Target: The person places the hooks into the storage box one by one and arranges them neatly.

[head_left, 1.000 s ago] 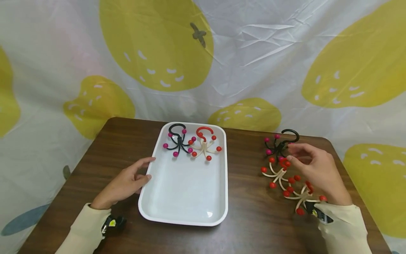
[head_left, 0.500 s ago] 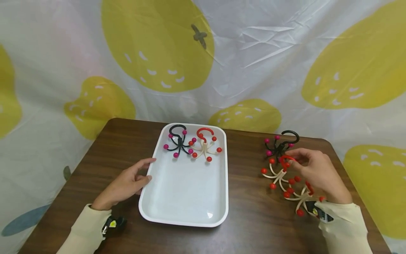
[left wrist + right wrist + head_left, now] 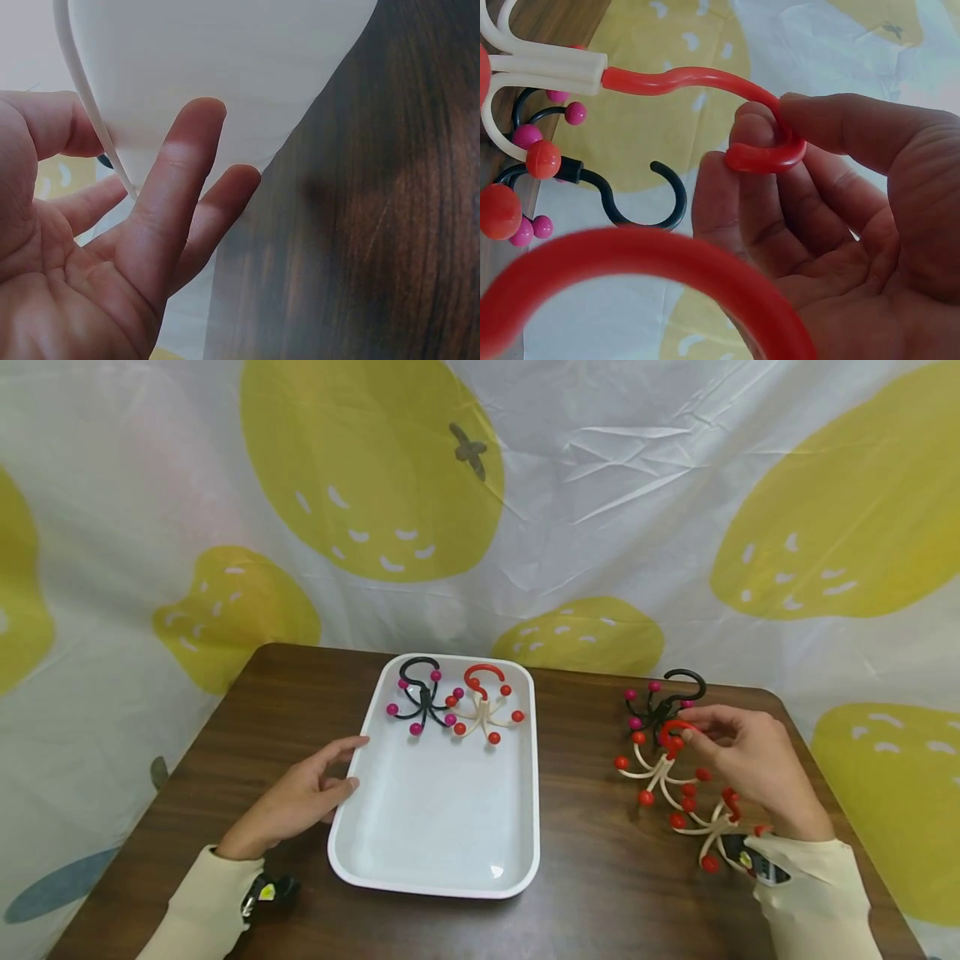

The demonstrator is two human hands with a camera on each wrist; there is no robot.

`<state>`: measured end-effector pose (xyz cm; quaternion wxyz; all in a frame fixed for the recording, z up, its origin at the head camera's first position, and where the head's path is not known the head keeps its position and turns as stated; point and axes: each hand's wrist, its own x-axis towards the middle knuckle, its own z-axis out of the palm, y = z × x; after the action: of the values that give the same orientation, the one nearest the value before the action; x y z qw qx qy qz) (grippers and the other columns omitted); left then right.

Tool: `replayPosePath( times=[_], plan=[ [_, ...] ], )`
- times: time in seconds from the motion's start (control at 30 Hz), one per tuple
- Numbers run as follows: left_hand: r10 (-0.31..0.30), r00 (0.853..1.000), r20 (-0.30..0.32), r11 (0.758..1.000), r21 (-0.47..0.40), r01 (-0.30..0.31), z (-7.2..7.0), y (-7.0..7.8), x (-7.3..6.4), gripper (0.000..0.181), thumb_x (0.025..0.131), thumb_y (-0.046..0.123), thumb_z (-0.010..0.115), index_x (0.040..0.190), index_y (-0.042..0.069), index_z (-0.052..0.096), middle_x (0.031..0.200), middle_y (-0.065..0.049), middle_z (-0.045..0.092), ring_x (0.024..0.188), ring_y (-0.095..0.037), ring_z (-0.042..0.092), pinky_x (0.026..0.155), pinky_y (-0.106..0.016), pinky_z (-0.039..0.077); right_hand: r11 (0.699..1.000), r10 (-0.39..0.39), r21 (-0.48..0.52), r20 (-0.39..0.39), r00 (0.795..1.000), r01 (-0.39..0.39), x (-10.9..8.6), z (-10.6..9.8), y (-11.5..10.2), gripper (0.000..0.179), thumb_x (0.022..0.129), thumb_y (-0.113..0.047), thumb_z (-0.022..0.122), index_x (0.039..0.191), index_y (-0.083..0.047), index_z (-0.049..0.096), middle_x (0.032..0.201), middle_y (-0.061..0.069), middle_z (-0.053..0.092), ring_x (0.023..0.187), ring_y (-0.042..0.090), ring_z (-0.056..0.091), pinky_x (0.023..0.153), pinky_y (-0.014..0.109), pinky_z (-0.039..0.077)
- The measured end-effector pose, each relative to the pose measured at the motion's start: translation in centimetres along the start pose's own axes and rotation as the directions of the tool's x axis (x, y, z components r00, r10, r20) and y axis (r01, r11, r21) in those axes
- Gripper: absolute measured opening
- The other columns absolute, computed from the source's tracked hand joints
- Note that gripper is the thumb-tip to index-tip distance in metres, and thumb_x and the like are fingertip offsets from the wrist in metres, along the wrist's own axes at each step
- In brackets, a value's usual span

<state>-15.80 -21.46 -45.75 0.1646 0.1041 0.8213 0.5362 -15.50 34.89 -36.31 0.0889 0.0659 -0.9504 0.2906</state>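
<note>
On the table's right side, a cream hanger (image 3: 662,770) has its red hook (image 3: 679,79) pinched between the thumb and fingers of the right hand (image 3: 750,760); whether its red balls touch the table (image 3: 600,877) is hard to tell. The right wrist view cuts off its arms. Just beyond is a black hanger (image 3: 660,712), partly hidden by that hand; nearer, a second cream hanger (image 3: 716,828) is partly covered by the wrist camera (image 3: 761,867). A blurred red arc (image 3: 637,251) crosses the right wrist view, cut off below. Left, straight, spread fingers of the left hand (image 3: 296,797) touch the white tray (image 3: 442,827), two fingertips behind its rim. At the tray's far end lie another black hanger (image 3: 424,700) and another cream one (image 3: 484,710).
</note>
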Motion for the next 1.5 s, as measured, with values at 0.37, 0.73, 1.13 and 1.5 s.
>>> replayPosePath(
  times=[0.37,0.73,1.13,1.5],
  plan=[
    [0.002,1.0,-0.003,1.0,-0.017,-0.002,0.1,0.2,-0.1,0.064,0.106,0.013,0.063,0.164,0.014,0.035,0.158,-0.031,0.042,0.11,-0.035,0.075,0.072,-0.044,0.068,0.995,-0.012,0.097,-0.117,0.993,0.024,0.5,0.6,-1.3,0.026,0.098,-0.031,0.078,0.119,-0.017,0.08,0.1,0.0,0.082,0.074,0.002,0.071,0.061,0.018,0.054],
    [-0.027,1.0,-0.011,0.999,0.018,0.028,0.0,0.0,0.4,0.061,0.106,0.014,0.063,0.162,0.019,0.039,0.157,-0.027,0.045,0.111,-0.034,0.075,0.073,-0.043,0.068,0.979,-0.029,0.192,-0.204,0.979,0.069,1.0,1.3,-3.2,0.025,0.095,-0.025,0.082,0.119,-0.016,0.081,0.095,-0.016,0.08,0.075,-0.001,0.07,0.064,0.013,0.054],
    [-0.026,1.0,-0.011,1.0,0.015,0.026,-0.1,-0.2,0.2,0.062,0.106,0.014,0.063,0.163,0.02,0.038,0.158,-0.028,0.043,0.114,-0.036,0.074,0.073,-0.044,0.068,0.954,-0.042,0.282,-0.19,0.981,0.096,2.4,2.9,-6.1,0.021,0.096,-0.022,0.08,0.116,-0.016,0.081,0.093,-0.012,0.079,0.081,0.001,0.071,0.069,0.014,0.056],
    [-0.016,1.0,0.007,1.0,-0.005,0.016,-0.2,-0.3,0.1,0.063,0.106,0.014,0.062,0.164,0.018,0.036,0.159,-0.029,0.041,0.112,-0.036,0.075,0.074,-0.045,0.068,0.913,-0.116,0.37,-0.177,0.977,0.175,3.7,4.4,-8.6,0.023,0.096,-0.015,0.079,0.118,-0.009,0.081,0.091,-0.006,0.079,0.081,0.003,0.071,0.074,0.013,0.057]
  ],
)
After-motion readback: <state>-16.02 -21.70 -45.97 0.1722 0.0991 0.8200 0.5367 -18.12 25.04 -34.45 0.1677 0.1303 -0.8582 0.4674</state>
